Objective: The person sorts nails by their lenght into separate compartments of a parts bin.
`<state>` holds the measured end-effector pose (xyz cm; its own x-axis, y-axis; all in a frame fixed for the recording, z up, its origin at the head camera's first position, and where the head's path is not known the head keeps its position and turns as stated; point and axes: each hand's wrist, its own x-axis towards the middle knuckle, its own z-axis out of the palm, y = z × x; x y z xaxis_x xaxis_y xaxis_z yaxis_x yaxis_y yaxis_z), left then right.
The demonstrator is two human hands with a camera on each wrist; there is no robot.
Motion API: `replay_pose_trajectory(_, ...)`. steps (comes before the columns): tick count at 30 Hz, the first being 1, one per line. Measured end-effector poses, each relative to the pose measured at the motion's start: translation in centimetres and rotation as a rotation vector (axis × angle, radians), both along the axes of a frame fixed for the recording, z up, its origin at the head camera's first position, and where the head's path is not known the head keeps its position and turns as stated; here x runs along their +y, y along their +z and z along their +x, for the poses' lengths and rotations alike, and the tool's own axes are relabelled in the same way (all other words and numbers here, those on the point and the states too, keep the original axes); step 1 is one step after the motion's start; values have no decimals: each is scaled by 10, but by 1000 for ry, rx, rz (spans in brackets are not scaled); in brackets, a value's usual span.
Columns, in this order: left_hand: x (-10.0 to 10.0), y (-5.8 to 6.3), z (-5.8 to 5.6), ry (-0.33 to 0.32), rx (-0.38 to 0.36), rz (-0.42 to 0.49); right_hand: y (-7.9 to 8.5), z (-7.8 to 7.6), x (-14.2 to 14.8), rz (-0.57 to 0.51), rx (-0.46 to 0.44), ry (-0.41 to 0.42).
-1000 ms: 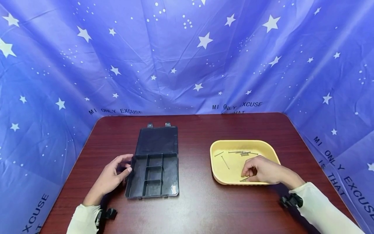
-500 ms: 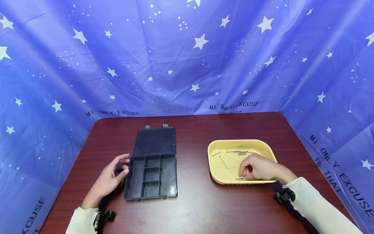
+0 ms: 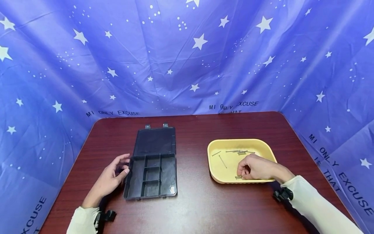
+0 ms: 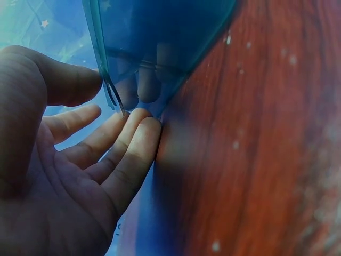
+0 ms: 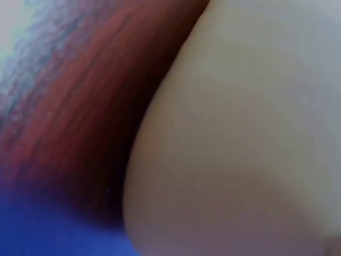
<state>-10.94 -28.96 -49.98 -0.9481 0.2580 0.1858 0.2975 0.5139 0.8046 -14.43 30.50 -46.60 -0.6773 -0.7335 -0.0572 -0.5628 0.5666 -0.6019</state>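
On the left stands a black compartment box [image 3: 153, 174] with its lid [image 3: 156, 141] laid back. My left hand [image 3: 109, 177] rests at its left side, fingers loosely bent. In the left wrist view, the thumb of my left hand [image 4: 90, 133] touches the box wall's edge [image 4: 98, 48] and the fingertips lie against its side. On the right is a yellow tray [image 3: 214, 174] holding several long thin nails [image 3: 223, 161]. Inside it my right hand [image 3: 257, 167] has curled fingers pinching at nails [image 3: 238, 177] near the front wall; their far ends are hidden by the fingers.
More nails [image 3: 241, 152] lie at the tray's back. Both containers stand apart on a dark red wooden table [image 3: 193, 195]. Behind and beside it hangs a blue star-printed cloth [image 3: 181, 48]. The tray's pale outer wall [image 5: 229, 149] fills much of the right wrist view.
The head view has shifted slightly. My right hand and the nails at its fingertips have moved a little left and back within the tray. My left hand stays at the box.
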Motion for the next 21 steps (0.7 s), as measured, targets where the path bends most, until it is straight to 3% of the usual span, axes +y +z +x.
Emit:
replay_pose_trajectory(4, -1, 0, 1, -2, -11, 8, 1, 0, -2, 15, -4, -16)
replay_pose_trajectory(13, -1, 0, 1, -1, -29, 10, -1, -3, -4, 76, 195, -58)
replay_pose_trajectory(21, -2, -2, 1, -4, -24, 5, 1, -11, -1, 97, 191, -131)
